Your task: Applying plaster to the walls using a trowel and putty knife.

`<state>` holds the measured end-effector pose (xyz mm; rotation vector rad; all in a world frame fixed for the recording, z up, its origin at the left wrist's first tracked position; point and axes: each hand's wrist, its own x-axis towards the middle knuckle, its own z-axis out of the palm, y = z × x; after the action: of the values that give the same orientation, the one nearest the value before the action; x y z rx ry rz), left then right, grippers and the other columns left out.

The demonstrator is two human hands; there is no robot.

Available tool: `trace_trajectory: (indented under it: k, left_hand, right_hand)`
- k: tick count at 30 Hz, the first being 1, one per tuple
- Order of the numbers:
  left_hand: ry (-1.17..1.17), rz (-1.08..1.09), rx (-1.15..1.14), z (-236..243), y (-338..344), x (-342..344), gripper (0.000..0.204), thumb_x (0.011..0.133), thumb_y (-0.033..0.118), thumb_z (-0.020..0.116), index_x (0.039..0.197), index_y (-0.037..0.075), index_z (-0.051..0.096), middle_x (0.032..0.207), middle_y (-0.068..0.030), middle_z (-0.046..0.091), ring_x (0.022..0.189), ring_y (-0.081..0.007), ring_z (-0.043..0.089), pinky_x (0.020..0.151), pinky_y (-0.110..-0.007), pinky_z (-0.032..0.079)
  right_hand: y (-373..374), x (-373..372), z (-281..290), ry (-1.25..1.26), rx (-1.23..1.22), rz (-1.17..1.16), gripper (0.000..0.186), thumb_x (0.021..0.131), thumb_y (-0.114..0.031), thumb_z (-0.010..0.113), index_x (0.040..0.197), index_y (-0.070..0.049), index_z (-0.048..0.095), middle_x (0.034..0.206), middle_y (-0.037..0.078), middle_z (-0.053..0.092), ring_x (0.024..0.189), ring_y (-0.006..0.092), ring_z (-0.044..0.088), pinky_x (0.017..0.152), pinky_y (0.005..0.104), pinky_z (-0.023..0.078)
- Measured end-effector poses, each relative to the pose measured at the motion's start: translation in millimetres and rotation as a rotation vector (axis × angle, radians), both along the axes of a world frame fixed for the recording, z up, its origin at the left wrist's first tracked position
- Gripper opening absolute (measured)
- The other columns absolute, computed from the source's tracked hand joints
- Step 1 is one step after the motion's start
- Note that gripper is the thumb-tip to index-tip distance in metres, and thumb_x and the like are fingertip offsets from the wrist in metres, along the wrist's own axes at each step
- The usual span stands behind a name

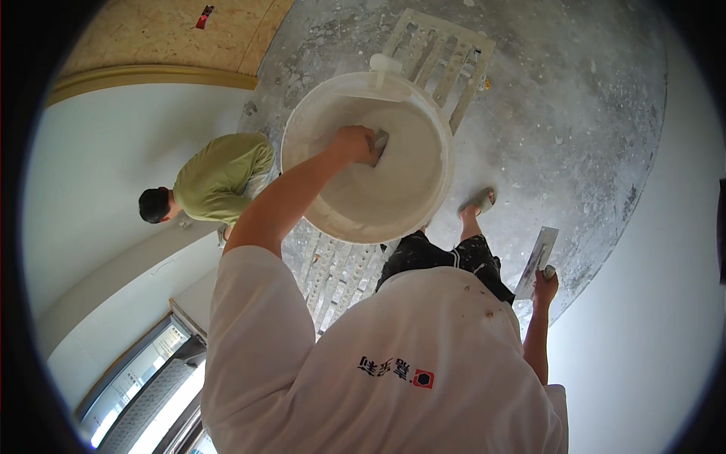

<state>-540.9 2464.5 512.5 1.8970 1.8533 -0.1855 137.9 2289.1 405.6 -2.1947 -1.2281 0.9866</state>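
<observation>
A grey, paint-spattered floor (575, 98) spreads below, and on it a slatted platform (474, 83) shows on the far and near sides of a large round bucket (446, 170). The bucket is off-white with a pale, smeared inner wall; a white tab (386, 64) stands at its far rim. Inside lies a broad pool of smooth, whitish, paste-like material (355, 193), below the rim. Left of the bucket, a co-worker in a green top (223, 174) is bent over near the pale wall (151, 132).

Well to the right of the bucket, a flat rectangular trowel (538, 253) is held outside it by the person's right hand (546, 287), whose fingers are wrapped around the handle. The left hand (358, 144) reaches over the rim into the bucket, its fingers closed on a small grey scraper (382, 140). Whether the scraper's edge touches the paste cannot be told.
</observation>
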Motion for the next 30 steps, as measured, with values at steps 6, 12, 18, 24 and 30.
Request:
trace_trajectory:
  k: [6,12,18,24,30]
  left_hand:
    - [-0.231,-0.098,-0.153,-43,7,39,0.040,0.068,0.052,0.075,0.080,0.015,0.067,0.073,-0.0040,0.069,0.068,-0.0213,0.068,0.068,-0.035,0.055]
    - [-0.277,-0.063,-0.528,29,27,32,0.035,0.076,0.045,0.069,0.081,0.010,0.069,0.066,-0.0019,0.066,0.055,-0.0150,0.062,0.052,-0.029,0.051]
    - [-0.373,-0.121,-0.580,83,21,17,0.031,0.080,0.035,0.062,0.073,0.005,0.069,0.065,-0.0036,0.065,0.050,-0.0133,0.058,0.049,-0.030,0.048]
    - [-0.560,-0.078,-0.466,135,-3,-8,0.025,0.081,0.024,0.057,0.073,0.002,0.068,0.062,-0.0035,0.063,0.048,-0.0112,0.054,0.048,-0.029,0.043]
    - [-0.856,0.056,-0.366,210,-53,-23,0.021,0.082,0.014,0.053,0.072,-0.002,0.062,0.063,-0.0044,0.060,0.053,-0.0099,0.053,0.051,-0.027,0.043]
  right_hand:
    - [-19,-3,11,0.186,-0.133,-0.276,0.027,0.077,-0.011,0.075,0.098,-0.003,0.060,0.076,0.003,0.059,0.054,0.0114,0.052,0.049,0.0274,0.043]
    - [-11,-17,38,0.280,0.002,-0.322,0.030,0.080,-0.010,0.075,0.106,-0.002,0.061,0.081,0.003,0.059,0.064,0.0100,0.053,0.058,0.0274,0.047]
    - [40,-55,80,0.267,0.181,-0.128,0.019,0.086,-0.018,0.074,0.088,-0.007,0.060,0.073,-0.002,0.057,0.064,0.0075,0.049,0.057,0.0252,0.040]
    - [107,-135,167,0.351,0.230,0.029,0.022,0.088,-0.023,0.074,0.084,-0.007,0.059,0.069,-0.002,0.057,0.062,0.0071,0.052,0.056,0.0244,0.041]
    - [152,-233,256,0.690,0.290,0.092,0.021,0.092,-0.025,0.068,0.094,-0.005,0.062,0.078,0.002,0.063,0.066,0.0121,0.060,0.062,0.0270,0.050]
